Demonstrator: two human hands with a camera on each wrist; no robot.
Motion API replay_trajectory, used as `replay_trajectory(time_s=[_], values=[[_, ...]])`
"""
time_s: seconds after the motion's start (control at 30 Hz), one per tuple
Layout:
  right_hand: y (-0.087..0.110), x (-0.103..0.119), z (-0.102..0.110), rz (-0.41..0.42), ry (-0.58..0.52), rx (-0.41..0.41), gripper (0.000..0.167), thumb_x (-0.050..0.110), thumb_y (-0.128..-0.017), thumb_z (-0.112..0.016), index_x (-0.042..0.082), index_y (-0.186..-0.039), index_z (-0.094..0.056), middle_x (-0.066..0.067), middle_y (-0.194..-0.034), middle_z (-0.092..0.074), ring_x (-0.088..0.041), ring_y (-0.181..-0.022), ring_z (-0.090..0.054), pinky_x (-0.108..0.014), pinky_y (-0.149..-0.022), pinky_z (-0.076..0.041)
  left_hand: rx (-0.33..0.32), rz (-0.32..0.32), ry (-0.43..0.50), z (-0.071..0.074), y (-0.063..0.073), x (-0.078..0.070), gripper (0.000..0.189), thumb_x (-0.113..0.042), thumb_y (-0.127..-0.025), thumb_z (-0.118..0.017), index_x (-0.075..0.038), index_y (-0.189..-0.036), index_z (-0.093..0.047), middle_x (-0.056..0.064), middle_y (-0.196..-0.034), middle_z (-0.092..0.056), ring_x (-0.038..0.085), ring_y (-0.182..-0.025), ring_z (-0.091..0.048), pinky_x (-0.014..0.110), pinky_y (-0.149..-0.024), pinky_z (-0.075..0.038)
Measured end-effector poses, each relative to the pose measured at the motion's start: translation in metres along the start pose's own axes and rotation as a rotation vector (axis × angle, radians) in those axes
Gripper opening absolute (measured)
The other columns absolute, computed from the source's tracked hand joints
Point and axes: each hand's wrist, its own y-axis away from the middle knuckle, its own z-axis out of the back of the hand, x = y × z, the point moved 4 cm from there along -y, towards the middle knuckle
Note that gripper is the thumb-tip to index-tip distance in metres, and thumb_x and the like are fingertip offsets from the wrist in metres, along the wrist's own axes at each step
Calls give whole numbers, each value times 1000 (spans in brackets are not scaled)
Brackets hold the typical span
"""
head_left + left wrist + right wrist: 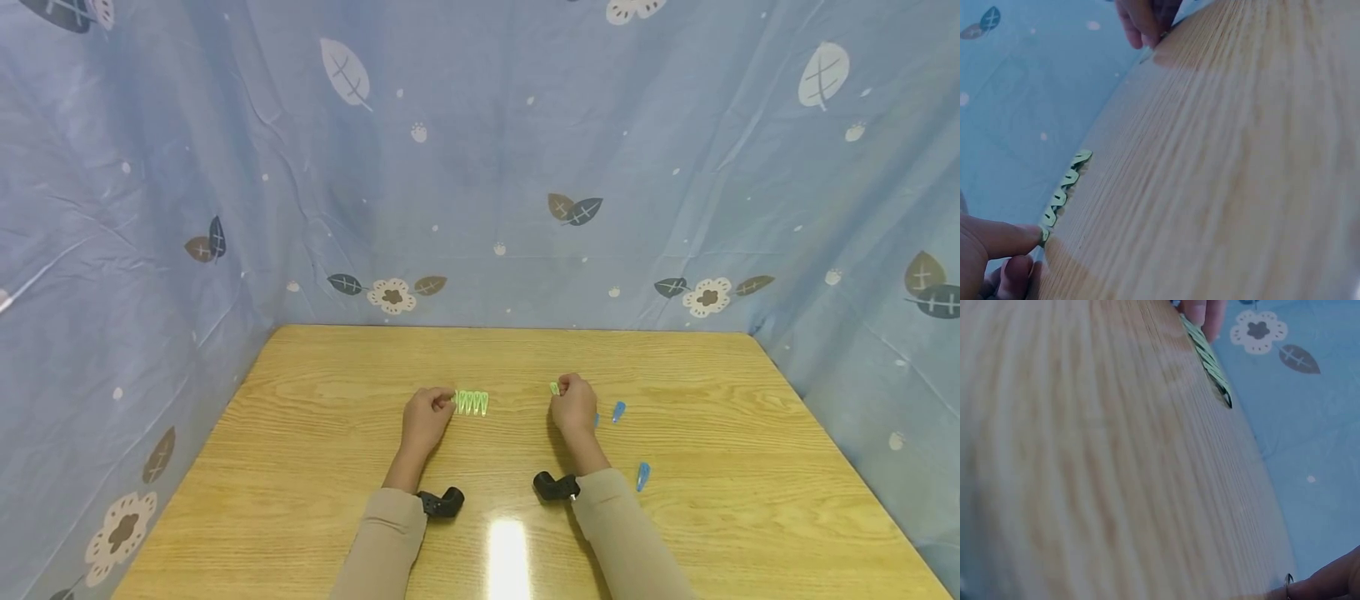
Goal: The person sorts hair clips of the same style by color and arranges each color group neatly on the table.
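Several light-green snap hair clips [472, 403] lie side by side in a short row on the wooden table. At the row's left end is my left hand [426, 419], its index finger and thumb at the leftmost green clip [1045, 235], seemingly pinching it. To the right, apart from the row, my right hand [574, 406] pinches another green hair clip [554, 388] at its fingertips. That clip shows as a thin edge beside the fingertip in the right wrist view, where most of the hand is out of frame.
Blue hair clips lie around the right hand: one [597, 420] partly hidden by it, another [618, 412] just right, and a third [643, 476] nearer the right forearm. Blue patterned cloth [510, 167] hangs behind the wooden table [300, 500] and along both sides.
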Motion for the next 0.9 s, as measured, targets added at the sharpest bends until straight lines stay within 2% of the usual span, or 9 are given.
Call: replay_trajectory(time_s=[0.1, 0.23, 0.47, 0.63, 0.8, 0.9], values=[[1, 0, 0, 17, 1, 8, 38, -15, -79, -46, -13, -116, -58, -21, -96, -61, -27, -79, -56, -30, -64, -47, 3, -3, 4, 0, 0, 0, 19, -7, -86, -69, -3, -104, -72, 4, -82, -57, 16, -71, -50, 29, -64, -44], [1, -2, -2, 37, -30, 3, 37, -15, -79, -47, -11, -113, -61, -21, -98, -63, -29, -87, -59, -34, -71, -50, 4, -10, 8, 0, 0, 0, 19, -7, -86, -69, -2, -103, -72, 4, -81, -57, 16, -71, -50, 29, -64, -44], [3, -5, -8, 44, -135, 50, 32, -9, -83, -54, -6, -113, -65, -16, -96, -63, -27, -87, -59, -27, -67, -49, -3, -4, 3, 0, 0, 0, 18, -7, -85, -69, -3, -103, -73, 4, -80, -56, 15, -71, -50, 29, -63, -43], [7, 0, -7, 7, -299, 104, 36, -7, -86, -55, -2, -120, -63, -15, -103, -59, -25, -94, -55, -21, -67, -46, -4, -3, 0, 1, 0, 0, 18, -7, -85, -69, -3, -103, -73, 4, -81, -56, 15, -71, -50, 29, -63, -44], [12, 4, -4, -57, -492, 181, 40, -5, -88, -55, 0, -128, -58, -13, -106, -52, -20, -92, -47, -22, -66, -41, -7, -3, 6, 0, 0, -1, 18, -6, -85, -69, -3, -103, -73, 4, -81, -56, 16, -71, -50, 29, -64, -43], [14, 5, -3, -81, -561, 204, 41, -4, -88, -57, 0, -129, -57, -10, -105, -52, -17, -92, -46, -21, -70, -42, -9, -6, 8, 1, 0, 0, 18, -6, -85, -69, -3, -103, -73, 4, -81, -57, 16, -72, -50, 29, -64, -44]])
